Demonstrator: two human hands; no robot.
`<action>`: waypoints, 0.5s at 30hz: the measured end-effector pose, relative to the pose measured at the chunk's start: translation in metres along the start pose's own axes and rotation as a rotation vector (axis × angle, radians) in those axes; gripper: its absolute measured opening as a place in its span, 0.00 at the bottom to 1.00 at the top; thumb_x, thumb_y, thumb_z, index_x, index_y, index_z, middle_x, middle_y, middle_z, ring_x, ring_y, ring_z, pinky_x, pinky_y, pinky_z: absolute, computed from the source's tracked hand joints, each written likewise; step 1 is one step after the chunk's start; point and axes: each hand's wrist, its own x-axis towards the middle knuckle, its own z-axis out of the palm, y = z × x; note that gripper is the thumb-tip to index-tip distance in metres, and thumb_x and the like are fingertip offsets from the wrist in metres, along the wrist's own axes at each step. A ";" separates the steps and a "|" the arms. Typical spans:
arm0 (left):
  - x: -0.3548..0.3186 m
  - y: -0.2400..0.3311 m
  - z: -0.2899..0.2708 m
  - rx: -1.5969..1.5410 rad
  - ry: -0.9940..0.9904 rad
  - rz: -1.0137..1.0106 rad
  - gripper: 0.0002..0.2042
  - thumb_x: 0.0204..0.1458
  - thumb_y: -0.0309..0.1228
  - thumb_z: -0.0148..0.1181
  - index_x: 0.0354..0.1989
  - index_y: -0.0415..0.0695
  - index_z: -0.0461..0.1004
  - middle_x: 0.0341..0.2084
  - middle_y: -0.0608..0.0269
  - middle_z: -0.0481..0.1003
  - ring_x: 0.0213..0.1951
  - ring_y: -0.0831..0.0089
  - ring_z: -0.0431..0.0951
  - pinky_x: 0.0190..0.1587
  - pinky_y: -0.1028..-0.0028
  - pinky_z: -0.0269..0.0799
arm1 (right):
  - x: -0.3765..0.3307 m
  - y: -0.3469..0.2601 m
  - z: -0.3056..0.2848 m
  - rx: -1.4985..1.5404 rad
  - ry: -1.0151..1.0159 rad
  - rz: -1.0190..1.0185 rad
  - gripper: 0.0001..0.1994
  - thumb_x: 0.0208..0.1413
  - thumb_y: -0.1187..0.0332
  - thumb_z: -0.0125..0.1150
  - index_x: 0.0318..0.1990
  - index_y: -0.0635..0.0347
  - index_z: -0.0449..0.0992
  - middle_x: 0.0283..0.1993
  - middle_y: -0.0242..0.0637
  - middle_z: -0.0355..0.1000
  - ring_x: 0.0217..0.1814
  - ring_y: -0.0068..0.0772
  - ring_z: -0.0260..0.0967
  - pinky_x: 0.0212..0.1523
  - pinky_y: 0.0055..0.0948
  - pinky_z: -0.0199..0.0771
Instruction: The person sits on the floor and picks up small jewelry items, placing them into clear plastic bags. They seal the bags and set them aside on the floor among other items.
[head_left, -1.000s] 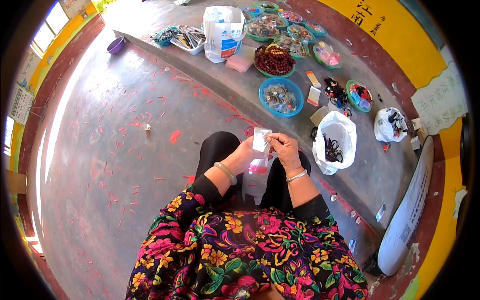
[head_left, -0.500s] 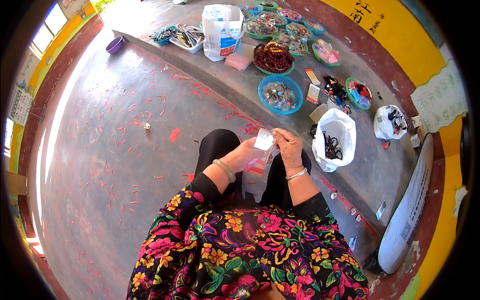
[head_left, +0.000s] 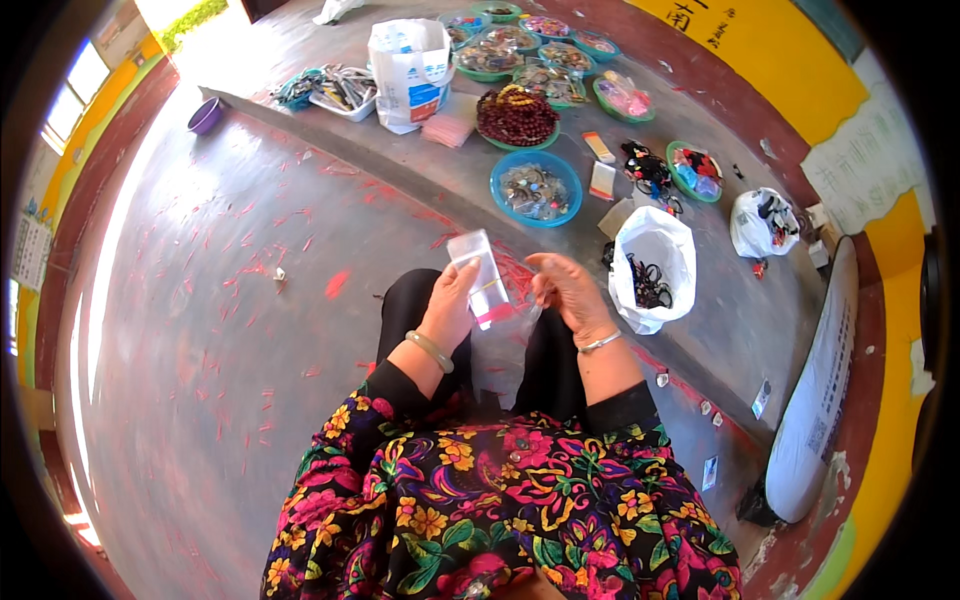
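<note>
Over my lap, my left hand (head_left: 449, 303) grips a small clear plastic packet (head_left: 480, 275) by its left side. The packet stands tilted, with a pale upper part and a pink band near its lower end. My right hand (head_left: 570, 295) is just to the right, apart from the packet's upper part. Its fingers are curled in toward the thumb, and whatever they pinch, if anything, is too small to make out. Below both hands a see-through plastic sheet or bag (head_left: 498, 358) hangs between my knees.
A low concrete step runs diagonally ahead. On it stand a blue basin (head_left: 566, 205) of small packets, a bowl of dark red beads (head_left: 517, 117), several filled bowls and a white bag (head_left: 679, 235) holding black loops. Red scraps litter the floor. A purple bowl (head_left: 205, 116) sits far left.
My right hand has come away from the packet's top and moved slightly lower. My left hand has shifted left, still holding the packet, which now shows more of its length. The view has shifted slightly.
</note>
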 end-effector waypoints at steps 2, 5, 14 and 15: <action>0.001 0.000 0.000 0.039 -0.032 0.043 0.11 0.58 0.33 0.49 0.46 0.41 0.66 0.36 0.62 0.72 0.38 0.73 0.74 0.43 0.70 0.71 | 0.004 0.008 0.013 -0.260 -0.003 -0.004 0.12 0.49 0.65 0.63 0.38 0.63 0.76 0.24 0.28 0.70 0.19 0.15 0.62 0.20 0.14 0.60; 0.001 0.001 0.000 0.072 -0.054 0.042 0.14 0.59 0.34 0.47 0.49 0.41 0.64 0.41 0.56 0.73 0.42 0.68 0.74 0.46 0.68 0.70 | 0.004 0.025 0.018 -0.383 -0.094 0.028 0.11 0.50 0.66 0.63 0.37 0.65 0.76 0.22 0.27 0.68 0.17 0.13 0.57 0.18 0.15 0.55; -0.001 0.004 0.008 0.302 0.023 -0.051 0.16 0.59 0.40 0.45 0.47 0.40 0.68 0.45 0.56 0.72 0.48 0.69 0.72 0.50 0.70 0.63 | 0.024 -0.013 -0.043 0.006 0.273 -0.095 0.08 0.47 0.68 0.64 0.24 0.59 0.72 0.17 0.24 0.63 0.13 0.13 0.56 0.14 0.15 0.51; 0.000 0.003 0.007 0.310 0.020 -0.075 0.16 0.59 0.39 0.45 0.46 0.40 0.69 0.44 0.56 0.72 0.47 0.69 0.72 0.50 0.70 0.64 | 0.030 -0.015 -0.057 0.006 0.362 -0.071 0.08 0.47 0.68 0.64 0.23 0.58 0.71 0.16 0.24 0.62 0.12 0.13 0.55 0.13 0.16 0.50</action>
